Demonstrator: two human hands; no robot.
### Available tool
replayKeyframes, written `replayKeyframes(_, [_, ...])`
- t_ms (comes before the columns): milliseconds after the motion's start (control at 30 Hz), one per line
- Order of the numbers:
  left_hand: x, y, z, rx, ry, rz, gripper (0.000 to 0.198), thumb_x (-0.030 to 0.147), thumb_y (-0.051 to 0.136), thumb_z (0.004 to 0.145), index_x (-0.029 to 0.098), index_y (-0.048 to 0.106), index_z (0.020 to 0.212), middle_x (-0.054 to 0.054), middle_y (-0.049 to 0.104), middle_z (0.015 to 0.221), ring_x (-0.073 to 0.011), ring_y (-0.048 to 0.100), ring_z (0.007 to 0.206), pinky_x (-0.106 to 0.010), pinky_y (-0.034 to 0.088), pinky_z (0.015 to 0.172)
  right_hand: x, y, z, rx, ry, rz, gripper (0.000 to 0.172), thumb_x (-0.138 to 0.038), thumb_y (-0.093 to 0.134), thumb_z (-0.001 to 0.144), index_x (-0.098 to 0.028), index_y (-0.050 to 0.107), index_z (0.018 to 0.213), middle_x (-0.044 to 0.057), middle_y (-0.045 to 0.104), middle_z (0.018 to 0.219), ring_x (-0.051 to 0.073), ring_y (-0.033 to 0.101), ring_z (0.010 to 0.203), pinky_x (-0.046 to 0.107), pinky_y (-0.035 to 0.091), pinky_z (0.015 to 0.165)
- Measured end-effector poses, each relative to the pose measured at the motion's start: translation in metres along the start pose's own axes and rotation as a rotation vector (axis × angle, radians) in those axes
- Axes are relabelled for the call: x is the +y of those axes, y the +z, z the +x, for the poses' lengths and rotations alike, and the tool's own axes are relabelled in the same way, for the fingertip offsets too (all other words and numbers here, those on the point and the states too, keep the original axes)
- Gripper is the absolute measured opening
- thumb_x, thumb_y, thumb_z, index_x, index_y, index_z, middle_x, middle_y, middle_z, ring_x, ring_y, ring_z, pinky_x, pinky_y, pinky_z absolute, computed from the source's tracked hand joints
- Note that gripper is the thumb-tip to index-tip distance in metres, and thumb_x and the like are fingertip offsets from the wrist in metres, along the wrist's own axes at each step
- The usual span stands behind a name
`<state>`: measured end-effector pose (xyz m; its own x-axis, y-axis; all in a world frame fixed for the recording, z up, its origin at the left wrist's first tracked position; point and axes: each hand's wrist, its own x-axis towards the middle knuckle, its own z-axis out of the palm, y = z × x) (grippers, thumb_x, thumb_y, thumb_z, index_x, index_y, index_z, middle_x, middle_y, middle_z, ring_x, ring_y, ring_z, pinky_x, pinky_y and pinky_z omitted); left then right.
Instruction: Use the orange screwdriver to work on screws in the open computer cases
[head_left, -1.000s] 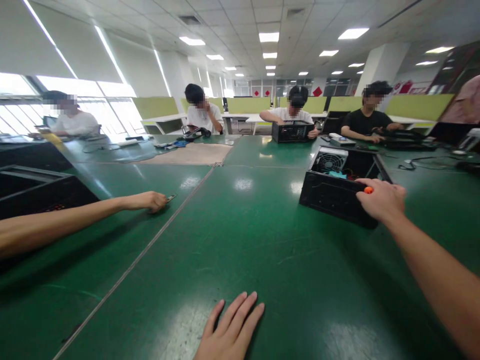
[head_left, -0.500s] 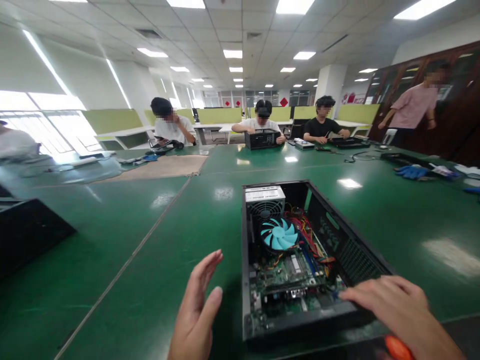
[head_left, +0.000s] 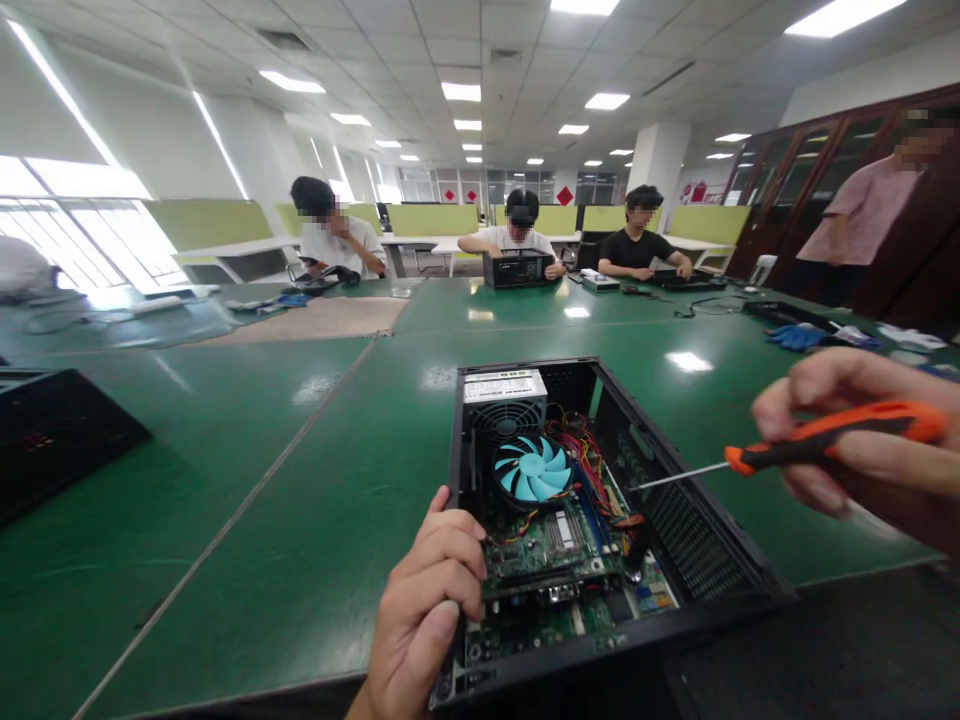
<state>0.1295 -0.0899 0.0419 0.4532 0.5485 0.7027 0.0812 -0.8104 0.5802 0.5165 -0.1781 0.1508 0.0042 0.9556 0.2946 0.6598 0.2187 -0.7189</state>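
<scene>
An open black computer case (head_left: pixel 701 545) lies on the table in front of me, its inside facing up. My left hand (head_left: pixel 427 590) grips its left edge, fingers curled over the rim. A screwdriver (head_left: pixel 776 456) with an orange and black handle is in my right hand (head_left: pixel 889 460), raised at the case's right side. Its thin shaft points left, the tip above the case's interior near the right wall. Inside the case are a light-blue fan (head_left: pixel 532 468), a power supply (head_left: pixel 506 400), a green circuit board (head_left: pixel 525 550) and bundled coloured cables (head_left: pixel 589 460).
A black panel (head_left: pixel 60 440) lies at the left on the green table (head_left: pixel 315 520). Blue gloves (head_left: pixel 795 337) are at the far right. Across the table, people sit with equipment, one behind another black case (head_left: pixel 517 270). Someone in pink stands at the right.
My left hand has moved from beside the case onto its left edge and closed there. My right hand has risen off the case's near right corner, lifting the screwdriver. The view has shifted slightly.
</scene>
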Motion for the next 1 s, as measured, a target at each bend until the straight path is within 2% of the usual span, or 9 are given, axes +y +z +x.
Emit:
replayKeyframes(67, [0.001,0.001,-0.001,0.021,-0.003,-0.003,0.043,0.041,0.038,0.101,0.021,0.06,0.069,-0.002,0.059,0.078,-0.0217,0.057,0.094,-0.044,0.024,0.121,-0.011,0.007,0.025,-0.162,0.015,0.123,0.021,-0.049,0.062,0.093,-0.036,0.062,0.109,0.005,0.068,0.109,0.023,0.067,0.077,0.033,0.059,0.062])
replayKeyframes(167, [0.0,0.004,-0.002,0.04,0.008,-0.011,0.045,0.042,0.037,0.101,0.022,0.058,0.067,-0.002,0.058,0.076,-0.0213,0.058,0.093,-0.043,0.025,0.12,-0.019,0.03,0.044,-0.291,-0.06,-0.049,0.012,-0.04,0.068,0.091,-0.029,0.065,0.095,0.002,0.069,0.109,0.023,0.067,0.093,0.033,0.057,0.079])
replayKeyframes(233, [-0.001,0.007,-0.001,0.057,0.006,-0.012,0.047,0.043,0.037,0.102,0.022,0.058,0.065,-0.002,0.058,0.074,-0.0214,0.058,0.091,-0.044,0.026,0.119,-0.019,0.048,0.048,-0.308,-0.112,-0.221,0.007,-0.035,0.068,0.09,-0.029,0.068,0.093,0.001,0.071,0.1,0.021,0.067,0.086,0.033,0.055,0.075])
replayKeyframes(300, [-0.001,0.009,-0.001,0.076,-0.004,-0.009,0.048,0.043,0.036,0.102,0.022,0.057,0.064,-0.002,0.058,0.073,-0.0216,0.057,0.09,-0.045,0.026,0.119,-0.017,0.063,0.05,-0.292,-0.132,-0.316,0.009,-0.031,0.066,0.089,-0.029,0.071,0.096,0.0,0.072,0.092,0.02,0.067,0.079,0.033,0.053,0.07])
replayKeyframes(400, [-0.001,0.008,-0.002,0.09,-0.004,-0.005,0.048,0.043,0.036,0.102,0.022,0.056,0.064,-0.001,0.057,0.072,-0.021,0.057,0.089,-0.045,0.026,0.118,-0.013,0.077,0.053,-0.319,-0.191,-0.332,0.016,-0.025,0.059,0.093,-0.029,0.071,0.103,0.001,0.073,0.102,0.021,0.067,0.091,0.034,0.053,0.081])
replayKeyframes(467, [-0.001,0.005,-0.002,0.057,-0.003,0.013,0.048,0.042,0.035,0.102,0.022,0.057,0.065,-0.001,0.058,0.073,-0.0208,0.057,0.09,-0.045,0.027,0.119,-0.011,0.081,0.056,-0.381,-0.221,-0.32,0.02,-0.02,0.054,0.095,-0.028,0.069,0.106,0.002,0.071,0.108,0.02,0.065,0.098,0.034,0.051,0.088])
replayKeyframes(533, [-0.001,0.002,-0.003,0.013,-0.007,0.04,0.048,0.042,0.034,0.102,0.022,0.058,0.065,-0.002,0.059,0.073,-0.021,0.058,0.091,-0.044,0.027,0.119,-0.009,0.083,0.058,-0.423,-0.216,-0.321,0.021,-0.018,0.053,0.095,-0.028,0.067,0.107,0.002,0.07,0.11,0.02,0.064,0.099,0.034,0.051,0.088])
replayKeyframes(733, [-0.001,-0.001,-0.001,-0.003,0.006,0.032,0.046,0.041,0.034,0.102,0.022,0.058,0.068,-0.001,0.059,0.075,-0.0203,0.058,0.092,-0.043,0.025,0.12,-0.005,0.091,0.065,-0.419,-0.267,-0.312,0.023,-0.014,0.052,0.095,-0.026,0.066,0.109,0.002,0.068,0.113,0.02,0.063,0.103,0.034,0.049,0.094])
replayKeyframes(1000, [-0.002,0.0,-0.002,-0.022,0.036,0.032,0.046,0.039,0.032,0.103,0.022,0.058,0.069,-0.002,0.059,0.075,-0.0208,0.058,0.092,-0.043,0.025,0.119,-0.005,0.101,0.07,-0.437,-0.295,-0.306,0.024,-0.012,0.051,0.095,-0.024,0.066,0.109,0.003,0.067,0.111,0.02,0.062,0.101,0.035,0.05,0.092])
